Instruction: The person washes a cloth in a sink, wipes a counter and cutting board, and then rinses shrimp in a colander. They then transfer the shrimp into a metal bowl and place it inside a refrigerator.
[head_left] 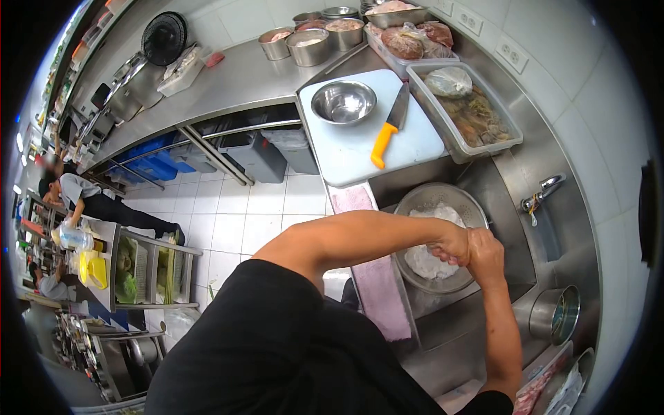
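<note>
My left hand point(449, 241) and my right hand point(486, 254) are closed and pressed together above the right side of a perforated metal colander point(408, 202). Something pinkish shows beneath my left fingers; what the hands hold is mostly hidden. White, wet-looking material point(432, 266) lies in the colander, which sits in a steel sink point(515, 252). Beyond the sink, a white cutting board point(415, 149) carries an empty metal bowl point(344, 102) and a knife with an orange handle point(382, 146).
A plastic tub of food in liquid point(477, 114) stands right of the board. A faucet point(550, 185) and a metal pot point(550, 318) are at the right. A pink cloth point(380, 297) lies along the sink's left edge. Another person point(104, 200) stands far left.
</note>
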### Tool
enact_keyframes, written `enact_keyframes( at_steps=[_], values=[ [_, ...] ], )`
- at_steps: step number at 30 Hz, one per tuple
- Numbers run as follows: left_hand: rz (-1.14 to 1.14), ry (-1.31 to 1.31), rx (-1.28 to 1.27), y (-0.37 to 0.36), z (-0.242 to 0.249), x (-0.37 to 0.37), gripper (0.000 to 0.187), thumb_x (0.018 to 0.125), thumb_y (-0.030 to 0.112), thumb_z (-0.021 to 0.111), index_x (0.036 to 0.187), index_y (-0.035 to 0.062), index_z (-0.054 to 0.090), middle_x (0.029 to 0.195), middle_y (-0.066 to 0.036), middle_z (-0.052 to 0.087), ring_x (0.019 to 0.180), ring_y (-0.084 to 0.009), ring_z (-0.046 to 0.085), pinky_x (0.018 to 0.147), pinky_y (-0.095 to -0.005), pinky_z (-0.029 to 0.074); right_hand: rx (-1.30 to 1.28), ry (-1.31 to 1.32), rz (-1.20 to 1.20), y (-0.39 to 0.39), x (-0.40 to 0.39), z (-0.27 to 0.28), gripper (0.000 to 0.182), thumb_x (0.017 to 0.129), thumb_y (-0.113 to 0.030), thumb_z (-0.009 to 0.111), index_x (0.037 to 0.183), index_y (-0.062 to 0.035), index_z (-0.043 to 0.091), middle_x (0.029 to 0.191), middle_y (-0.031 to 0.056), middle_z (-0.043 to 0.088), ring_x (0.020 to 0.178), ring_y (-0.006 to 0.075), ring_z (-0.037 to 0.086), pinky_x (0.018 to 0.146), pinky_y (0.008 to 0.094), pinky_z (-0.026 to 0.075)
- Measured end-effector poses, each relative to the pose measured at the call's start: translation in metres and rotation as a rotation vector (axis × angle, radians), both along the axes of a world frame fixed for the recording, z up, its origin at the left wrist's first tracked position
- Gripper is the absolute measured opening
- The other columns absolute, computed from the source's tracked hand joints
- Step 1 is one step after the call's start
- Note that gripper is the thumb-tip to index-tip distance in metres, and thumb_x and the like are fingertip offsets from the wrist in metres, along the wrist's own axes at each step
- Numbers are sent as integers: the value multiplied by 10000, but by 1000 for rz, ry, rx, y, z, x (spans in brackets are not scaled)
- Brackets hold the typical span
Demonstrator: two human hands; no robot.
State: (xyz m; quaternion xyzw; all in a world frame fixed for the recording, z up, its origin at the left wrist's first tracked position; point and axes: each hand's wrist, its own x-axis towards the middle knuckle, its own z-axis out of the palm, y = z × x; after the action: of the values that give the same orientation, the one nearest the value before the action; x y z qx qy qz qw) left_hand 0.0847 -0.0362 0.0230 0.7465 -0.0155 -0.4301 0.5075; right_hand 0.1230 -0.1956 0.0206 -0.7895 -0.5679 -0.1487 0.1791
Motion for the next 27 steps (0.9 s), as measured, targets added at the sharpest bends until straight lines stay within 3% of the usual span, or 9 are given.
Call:
enact_keyframes(
  at_steps=[3,6,9,12,15,18,19,22,27],
  values=[
    [-405,-645,449,-8,-45,22,299,812,241,614,1054,70,658,854,-152,700,735,-289,676,661,-415,519,-217,83,-226,3,-2,-17,151,726,-103,647,855,-56,586,772,161,633,701,361,637,621,477,501],
    [-145,-791,597,1,-36,3,357,822,292,594,1107,83,648,865,-199,697,816,-351,688,737,-455,525,-215,210,-392,9,-9,-29,167,762,-107,629,908,-26,623,793,221,657,732,409,651,664,507,498],
    [-123,-961,607,3,-44,1,348,828,279,593,1129,111,639,853,-167,696,816,-340,686,732,-452,525,-150,447,-659,14,-37,-23,233,776,-117,648,978,0,640,843,252,665,826,433,652,709,503,501],
    [-352,-1036,590,4,-20,-14,414,852,256,555,1256,168,572,852,-148,684,814,-344,684,726,-452,529,-71,733,-574,-15,-42,-42,415,737,-179,741,1081,24,628,820,207,687,797,349,684,711,431,511],
    [-216,-1433,312,-1,-52,-26,550,842,235,576,1380,221,459,858,-148,669,805,-350,682,696,-460,524,-157,906,-530,-25,-59,-15,471,755,-165,739,1175,-3,603,914,161,698,864,271,675,749,385,508],
    [-109,-1116,335,20,-11,-67,688,814,262,641,1447,239,372,904,-154,669,824,-341,680,703,-455,522,176,1021,-358,-32,-67,1,581,764,-190,766,1289,-54,559,1115,138,661,960,258,641,850,383,499],
    [-65,-907,306,35,9,-81,764,789,331,711,1459,240,355,984,-170,674,886,-363,669,751,-460,519,282,1058,-465,-37,-65,-5,630,818,-168,738,1385,-68,482,1145,128,624,951,210,605,850,346,502],
    [199,-826,166,115,21,-142,830,789,468,724,1476,214,332,1172,-208,632,1031,-384,632,884,-443,496,355,1043,-596,-9,-63,23,589,873,-171,696,1409,-82,468,1098,134,627,927,171,594,836,309,509],
    [885,-501,182,260,-19,-294,747,854,473,684,1433,86,415,1261,-164,606,1164,-277,585,1009,-381,444,215,1045,-297,114,-102,53,575,890,-137,668,1424,-105,455,1122,154,639,836,137,619,754,277,516]
  ],
)
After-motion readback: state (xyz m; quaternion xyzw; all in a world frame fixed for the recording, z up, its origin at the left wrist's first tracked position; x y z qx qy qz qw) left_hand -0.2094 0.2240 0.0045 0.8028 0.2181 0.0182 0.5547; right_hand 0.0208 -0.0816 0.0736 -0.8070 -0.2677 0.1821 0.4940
